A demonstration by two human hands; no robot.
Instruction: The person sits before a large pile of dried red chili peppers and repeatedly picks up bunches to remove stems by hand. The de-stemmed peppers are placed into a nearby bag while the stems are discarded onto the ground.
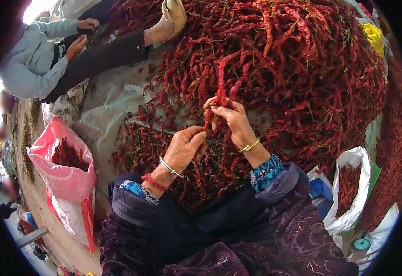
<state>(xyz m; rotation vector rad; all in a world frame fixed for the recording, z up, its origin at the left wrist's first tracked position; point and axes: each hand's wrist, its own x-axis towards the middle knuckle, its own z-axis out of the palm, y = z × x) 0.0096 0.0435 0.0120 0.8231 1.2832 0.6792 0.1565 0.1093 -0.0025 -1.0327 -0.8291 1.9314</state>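
Note:
A large heap of dried red chili peppers (283, 79) spreads in front of me, with more between my arms. My right hand (233, 119), a gold-coloured bangle at its wrist, holds red chilies between thumb and fingers; one long chili (222, 77) points up away from it. My left hand (187, 143), with a silver-coloured bangle and a red band at the wrist, pinches the lower end of a thin chili (208, 120) just below and left of my right hand. The two hands are close together but apart, above the near edge of the heap.
At left a pink and white woven sack (71, 186) stands with chilies inside. Another person (35, 58) sits at upper left, a leg stretched towards the heap. A white sack (361, 193) holding chilies stands at right. Plastic sheeting (109, 103) lies on the ground.

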